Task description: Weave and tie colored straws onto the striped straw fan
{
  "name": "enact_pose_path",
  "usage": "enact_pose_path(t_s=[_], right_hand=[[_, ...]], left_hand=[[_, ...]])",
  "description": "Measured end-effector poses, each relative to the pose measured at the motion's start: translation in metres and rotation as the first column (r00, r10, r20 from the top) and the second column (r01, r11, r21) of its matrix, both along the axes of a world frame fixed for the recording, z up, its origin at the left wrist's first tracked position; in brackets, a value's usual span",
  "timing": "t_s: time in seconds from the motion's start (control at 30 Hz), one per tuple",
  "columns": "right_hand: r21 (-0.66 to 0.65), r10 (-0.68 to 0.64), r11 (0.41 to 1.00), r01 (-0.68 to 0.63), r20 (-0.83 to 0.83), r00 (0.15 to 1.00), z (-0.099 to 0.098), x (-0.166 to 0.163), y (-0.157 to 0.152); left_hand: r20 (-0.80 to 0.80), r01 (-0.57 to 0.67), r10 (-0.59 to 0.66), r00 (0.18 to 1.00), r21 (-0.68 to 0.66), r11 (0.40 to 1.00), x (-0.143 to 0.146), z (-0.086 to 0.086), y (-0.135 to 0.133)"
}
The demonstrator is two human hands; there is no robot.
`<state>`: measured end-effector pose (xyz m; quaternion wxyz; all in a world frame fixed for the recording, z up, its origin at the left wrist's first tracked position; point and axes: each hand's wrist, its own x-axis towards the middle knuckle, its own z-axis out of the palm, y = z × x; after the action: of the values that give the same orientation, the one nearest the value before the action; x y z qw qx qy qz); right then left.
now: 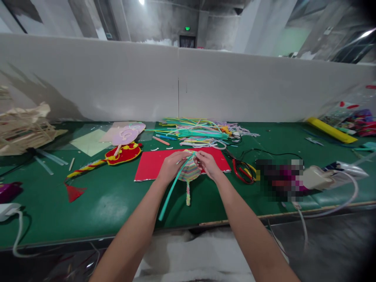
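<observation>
A striped pastel hand fan (189,171), apparently made of pipe cleaners, lies in front of me with its short handle (188,194) pointing toward me. My left hand (174,163) is closed at the fan's upper left, its fingers pinching a teal-green pipe cleaner (173,187). The pipe cleaner's long free end hangs down toward the table's front edge. At the fan's top right my right hand (208,162) pinches the same pipe cleaner near its other end. Fingers partly hide the fan's upper rim. Beneath the fan is a red board (148,164).
Behind the board spreads a pile of coloured pipe cleaners (196,131). Red-handled pliers (242,171) lie to the right, near a cable. On the left are a red-and-yellow fan (123,154) with a tassel and a lilac fan piece (126,134). A white partition (117,82) stands behind.
</observation>
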<state>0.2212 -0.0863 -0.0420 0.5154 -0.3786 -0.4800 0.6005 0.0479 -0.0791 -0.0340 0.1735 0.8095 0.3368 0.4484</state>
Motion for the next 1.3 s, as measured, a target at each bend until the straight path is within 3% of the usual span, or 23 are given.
enact_pose_path(t_s=[0.17,0.33,0.57,0.97,1.3], right_hand=[[-0.009,0.03,1.0,-0.029,0.018,0.999,-0.003,0.0,0.001],[-0.005,0.057,0.998,-0.057,0.019,0.998,-0.004,-0.001,0.001],[-0.002,0.094,0.996,-0.094,0.038,0.995,-0.007,-0.003,0.001],[0.072,-0.002,0.997,0.002,0.005,1.0,-0.018,-0.012,0.005],[0.166,-0.077,0.985,0.05,0.158,0.984,-0.018,-0.012,0.007]], left_hand=[[-0.036,0.063,-0.06,0.998,0.085,0.994,0.005,-0.006,-0.002],[0.053,0.004,-0.008,0.999,0.076,0.997,0.007,-0.008,-0.006],[-0.05,0.011,-0.005,0.999,0.13,0.991,0.001,-0.015,-0.003],[-0.021,-0.002,0.006,1.0,0.191,0.982,0.001,-0.022,-0.001],[-0.059,0.001,0.012,0.998,0.214,0.977,-0.001,-0.026,0.003]])
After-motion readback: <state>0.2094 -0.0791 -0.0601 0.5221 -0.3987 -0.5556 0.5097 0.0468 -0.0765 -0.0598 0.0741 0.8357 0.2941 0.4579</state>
